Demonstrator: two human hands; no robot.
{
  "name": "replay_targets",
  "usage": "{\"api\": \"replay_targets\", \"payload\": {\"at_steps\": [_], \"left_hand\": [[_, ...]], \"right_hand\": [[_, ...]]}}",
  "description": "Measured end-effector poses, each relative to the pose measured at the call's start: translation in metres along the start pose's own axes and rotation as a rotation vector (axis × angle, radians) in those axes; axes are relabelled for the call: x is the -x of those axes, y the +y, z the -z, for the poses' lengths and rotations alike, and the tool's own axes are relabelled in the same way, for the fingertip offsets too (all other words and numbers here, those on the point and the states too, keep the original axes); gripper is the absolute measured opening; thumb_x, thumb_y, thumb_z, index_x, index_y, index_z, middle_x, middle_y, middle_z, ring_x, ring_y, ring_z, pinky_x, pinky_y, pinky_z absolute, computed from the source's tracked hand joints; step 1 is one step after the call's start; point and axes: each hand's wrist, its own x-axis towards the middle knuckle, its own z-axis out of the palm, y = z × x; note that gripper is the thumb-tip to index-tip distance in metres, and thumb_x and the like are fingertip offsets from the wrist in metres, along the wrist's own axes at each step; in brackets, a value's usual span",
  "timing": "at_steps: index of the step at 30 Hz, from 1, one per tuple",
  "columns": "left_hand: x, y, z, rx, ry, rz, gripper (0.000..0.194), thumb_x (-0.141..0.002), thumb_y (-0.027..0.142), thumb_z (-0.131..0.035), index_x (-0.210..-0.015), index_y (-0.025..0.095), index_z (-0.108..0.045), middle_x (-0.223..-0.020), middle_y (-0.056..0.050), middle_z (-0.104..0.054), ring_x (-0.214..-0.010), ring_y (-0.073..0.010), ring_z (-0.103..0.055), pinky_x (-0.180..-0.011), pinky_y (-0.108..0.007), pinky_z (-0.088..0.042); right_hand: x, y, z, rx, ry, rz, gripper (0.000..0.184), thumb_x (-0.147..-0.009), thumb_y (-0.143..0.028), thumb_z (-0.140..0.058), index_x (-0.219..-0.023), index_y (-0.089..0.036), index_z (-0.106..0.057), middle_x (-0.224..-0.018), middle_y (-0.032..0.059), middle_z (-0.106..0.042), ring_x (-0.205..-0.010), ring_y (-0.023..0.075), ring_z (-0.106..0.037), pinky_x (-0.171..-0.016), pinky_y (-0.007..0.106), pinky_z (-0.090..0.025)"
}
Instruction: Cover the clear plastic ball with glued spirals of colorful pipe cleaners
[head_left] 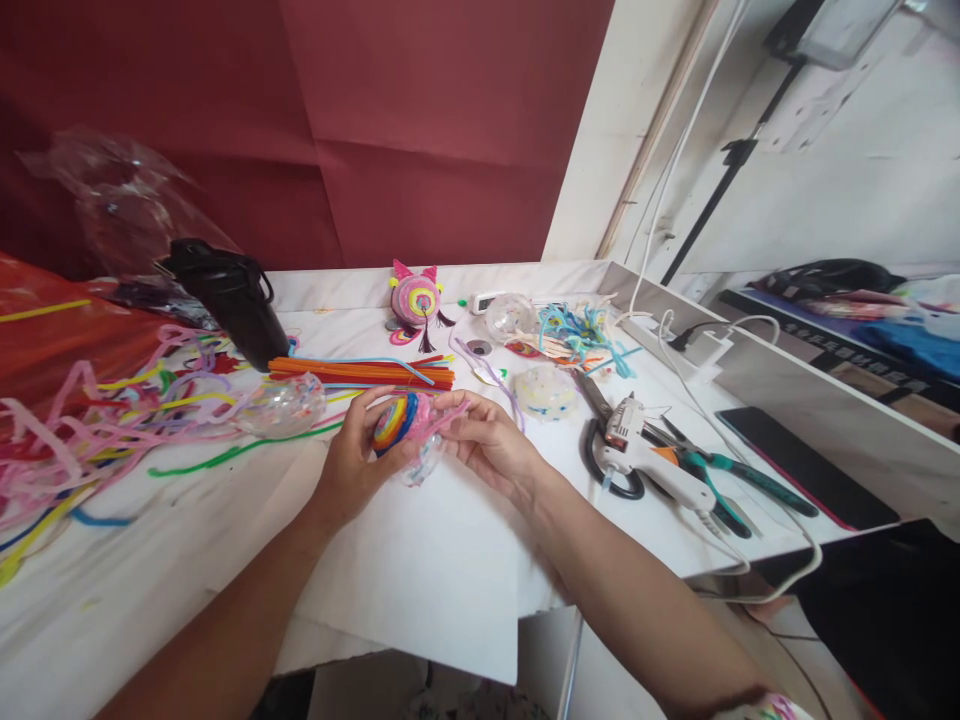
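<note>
My left hand (pixel 351 462) is closed around a small ball (pixel 400 422) wrapped in coiled pipe cleaners in rainbow bands. Its lower right part is bare clear plastic with coloured specks. At the ball's right side, my right hand (pixel 484 437) pinches a pink pipe cleaner (pixel 448 413) that lies against the wrapped part. Both hands are over a white sheet (pixel 427 580) on the table. Behind them lies a bundle of orange and red pipe cleaners (pixel 360 373). A pink pipe-cleaner figure with ears and tassels (pixel 416 300) stands farther back.
Loose pipe cleaners (pixel 67 440) and a black bottle (pixel 229 300) are on the left. Clear plastic pieces (pixel 541 391) sit behind the right hand. A glue gun (pixel 637 445), scissors (pixel 611 470) and green-handled pliers (pixel 757 482) lie on the right, with white cables (pixel 697 405).
</note>
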Motion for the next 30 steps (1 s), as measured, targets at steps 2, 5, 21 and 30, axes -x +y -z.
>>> {"api": "replay_targets", "payload": {"at_steps": [2,5,21,30], "left_hand": [[0.001,-0.001,-0.001,-0.008,0.017,0.000,0.087,-0.068,0.063,-0.097,-0.135,0.025,-0.056,-0.141,-0.017,-0.075,-0.132,-0.0374,-0.073,-0.111,-0.053,-0.059],[0.001,-0.002,-0.001,-0.022,0.031,0.004,0.087,-0.068,0.064,-0.096,-0.135,0.025,-0.056,-0.142,-0.018,-0.075,-0.131,-0.0375,-0.073,-0.110,-0.053,-0.059],[-0.001,-0.004,0.006,0.044,-0.135,-0.025,0.090,-0.068,0.057,-0.101,-0.139,0.027,-0.055,-0.151,-0.018,-0.070,-0.141,-0.0387,-0.068,-0.120,-0.053,-0.054],[-0.002,-0.006,0.008,0.062,-0.154,-0.054,0.092,-0.068,0.058,-0.102,-0.141,0.028,-0.053,-0.152,-0.019,-0.069,-0.141,-0.0377,-0.069,-0.118,-0.053,-0.056]], "right_hand": [[0.002,-0.001,-0.003,0.011,-0.023,0.002,0.040,-0.059,-0.015,-0.104,-0.091,-0.021,-0.082,-0.079,-0.0029,-0.080,-0.068,0.0121,-0.072,-0.074,0.025,-0.062],[0.001,0.001,-0.004,0.037,-0.033,0.042,0.037,-0.059,-0.017,-0.105,-0.087,-0.022,-0.082,-0.078,-0.0041,-0.080,-0.069,0.0114,-0.072,-0.077,0.025,-0.062],[-0.002,-0.003,0.001,0.057,-0.051,0.090,0.040,-0.060,-0.031,-0.110,-0.087,-0.023,-0.082,-0.076,-0.0035,-0.080,-0.069,0.0129,-0.074,-0.075,0.026,-0.063],[-0.001,-0.006,-0.001,0.021,-0.096,0.081,0.047,-0.053,-0.020,-0.111,-0.089,-0.025,-0.082,-0.081,-0.0058,-0.079,-0.066,0.0088,-0.071,-0.067,0.019,-0.061]]}}
